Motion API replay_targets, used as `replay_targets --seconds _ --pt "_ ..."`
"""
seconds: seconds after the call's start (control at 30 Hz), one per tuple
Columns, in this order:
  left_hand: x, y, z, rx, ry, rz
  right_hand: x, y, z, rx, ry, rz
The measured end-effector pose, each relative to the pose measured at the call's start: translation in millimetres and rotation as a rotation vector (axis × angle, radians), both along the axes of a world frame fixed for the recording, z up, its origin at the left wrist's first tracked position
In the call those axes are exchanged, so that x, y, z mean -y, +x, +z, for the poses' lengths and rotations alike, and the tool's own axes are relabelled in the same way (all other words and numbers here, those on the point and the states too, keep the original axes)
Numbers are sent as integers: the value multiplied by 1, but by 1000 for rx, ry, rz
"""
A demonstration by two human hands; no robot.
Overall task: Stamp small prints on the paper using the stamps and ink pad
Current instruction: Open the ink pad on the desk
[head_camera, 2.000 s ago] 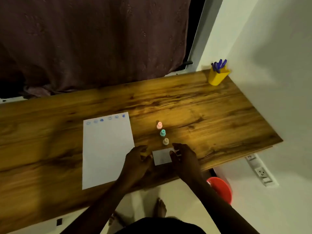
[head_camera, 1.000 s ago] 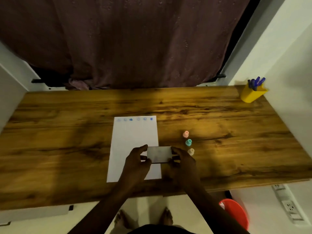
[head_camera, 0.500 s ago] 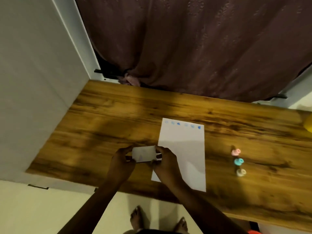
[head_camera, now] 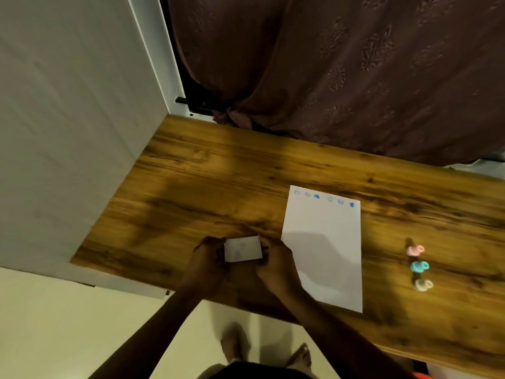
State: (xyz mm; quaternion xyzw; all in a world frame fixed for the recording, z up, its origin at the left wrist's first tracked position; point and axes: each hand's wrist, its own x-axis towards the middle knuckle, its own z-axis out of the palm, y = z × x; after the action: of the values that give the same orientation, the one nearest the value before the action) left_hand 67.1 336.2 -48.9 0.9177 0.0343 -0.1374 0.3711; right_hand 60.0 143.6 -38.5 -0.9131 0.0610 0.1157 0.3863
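A small white ink pad is held between my left hand and my right hand, just above the wooden table, left of the paper. The white paper lies flat with a row of several small blue prints along its far edge. Three small stamps stand in a line to the right of the paper: a pink stamp, a teal stamp and a cream stamp.
A white wall borders the table's left end. A dark maroon curtain hangs behind the table. My bare feet show on the pale floor below the table's front edge.
Both hands lifted the ink pad from the table right of the paper and carried it leftward across the paper to its left side. The camera turned left; the yellow pen holder left the view.
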Motion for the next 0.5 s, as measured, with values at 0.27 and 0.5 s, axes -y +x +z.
replay_targets --seconds 0.27,0.5 --pt "-19 12 1 136 150 -326 3 2 0 6 -43 48" --pt "-28 26 12 133 218 -467 5 1 2 54 -81 65"
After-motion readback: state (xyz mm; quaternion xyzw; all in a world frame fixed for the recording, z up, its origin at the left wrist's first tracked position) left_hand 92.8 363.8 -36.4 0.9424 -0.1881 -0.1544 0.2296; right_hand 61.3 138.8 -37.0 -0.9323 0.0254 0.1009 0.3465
